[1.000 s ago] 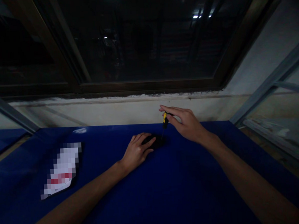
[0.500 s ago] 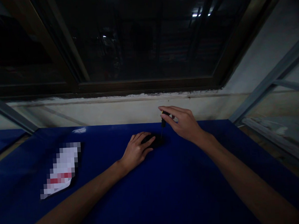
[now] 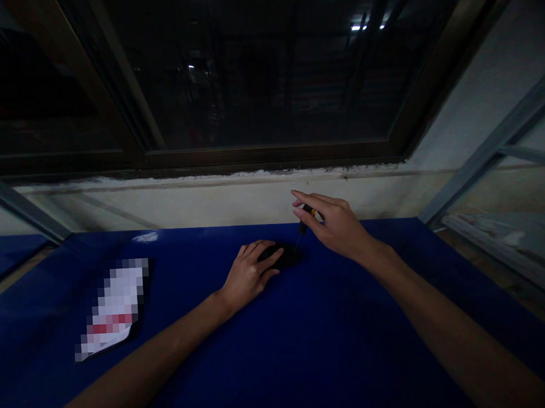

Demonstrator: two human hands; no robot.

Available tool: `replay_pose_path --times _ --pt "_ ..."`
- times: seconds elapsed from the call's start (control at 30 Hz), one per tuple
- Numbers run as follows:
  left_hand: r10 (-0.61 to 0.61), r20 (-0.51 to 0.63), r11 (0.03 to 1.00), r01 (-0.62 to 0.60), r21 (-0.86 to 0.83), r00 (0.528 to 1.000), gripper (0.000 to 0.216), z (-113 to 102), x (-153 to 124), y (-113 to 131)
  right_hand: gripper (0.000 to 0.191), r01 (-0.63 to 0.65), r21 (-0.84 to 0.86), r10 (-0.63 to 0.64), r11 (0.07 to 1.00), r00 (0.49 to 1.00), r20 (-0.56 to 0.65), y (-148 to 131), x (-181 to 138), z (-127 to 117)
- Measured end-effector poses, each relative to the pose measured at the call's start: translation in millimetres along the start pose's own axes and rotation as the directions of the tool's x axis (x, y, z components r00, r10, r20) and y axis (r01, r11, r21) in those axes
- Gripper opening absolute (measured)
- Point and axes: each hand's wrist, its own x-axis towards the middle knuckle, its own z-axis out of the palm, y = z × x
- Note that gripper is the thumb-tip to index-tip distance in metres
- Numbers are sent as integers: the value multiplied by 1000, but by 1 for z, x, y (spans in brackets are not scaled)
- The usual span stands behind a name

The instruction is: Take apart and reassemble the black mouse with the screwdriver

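Dim room, night behind the window point(image 3: 256, 71); ceiling lights reflect in the glass.

Left hand point(image 3: 249, 275) lies palm down on the blue surface point(image 3: 307, 348), its fingers point(image 3: 270, 262) curled loosely over a small black object point(image 3: 282, 255) and pinning it in place. Object too dark to identify; no marking legible on it.

Right hand point(image 3: 335, 225) is raised just above and to the right of that object. Thumb and first fingers pinch the handle of a small screwdriver point(image 3: 303, 223), black with a yellow band near the top. The tool tilts, handle toward the right hand, thin shaft slanting down-left, tip at the right edge of the black object. Contact of tip with object cannot be confirmed in this light. No brand readable on the handle.

Well to the left on the surface, apart from both hands, lies a white card or packet point(image 3: 111, 310) with a red stripe; its face is blurred out, so no writing can be read.

Pale wall point(image 3: 185, 202) runs behind the surface under the window frame. Grey metal struts point(image 3: 489, 150) slant up at the right side.
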Motion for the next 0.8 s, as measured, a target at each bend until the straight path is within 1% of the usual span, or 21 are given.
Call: replay_pose_path --times 0.1,0.17,0.23,0.3,0.4,0.47,0.57,0.67,0.7,0.8 --pt "-4 10 1000 4 -1 1000 43 0 0 0 46 8 84 -12 996 999 48 -1 -1 0" --pt "-10 25 1000 10 -1 1000 43 0 0 0 45 -16 114 13 993 999 32 -2 -1 1" --pt "-20 31 1000 20 6 999 43 0 0 0 37 -27 82 29 996 999 -18 -2 -1 3" --pt "-24 30 1000 23 12 999 42 1 0 0 31 -8 30 10 1000 999 -48 -2 -1 4" --pt "-9 27 1000 9 5 1000 43 1 0 0 33 37 14 -37 999 999 -18 -2 -1 4" --pt "-5 24 1000 5 1 1000 43 0 0 1 35 51 10 -51 999 999 -19 -3 -1 3" --pt "-12 22 1000 12 2 1000 43 -1 1 1 36 51 -16 -51 999 998 -46 -2 -1 1" --pt "-10 21 1000 10 4 1000 43 -1 1 1 39 45 18 -45 999 999 0 0 -1 0" --pt "-10 22 1000 10 5 1000 43 -1 1 1 39 34 26 -34 999 999 -1 1 -1 0" --pt "-20 30 1000 20 14 999 43 -1 0 0 34 -3 -10 2 1000 997 -81 2 -1 3"
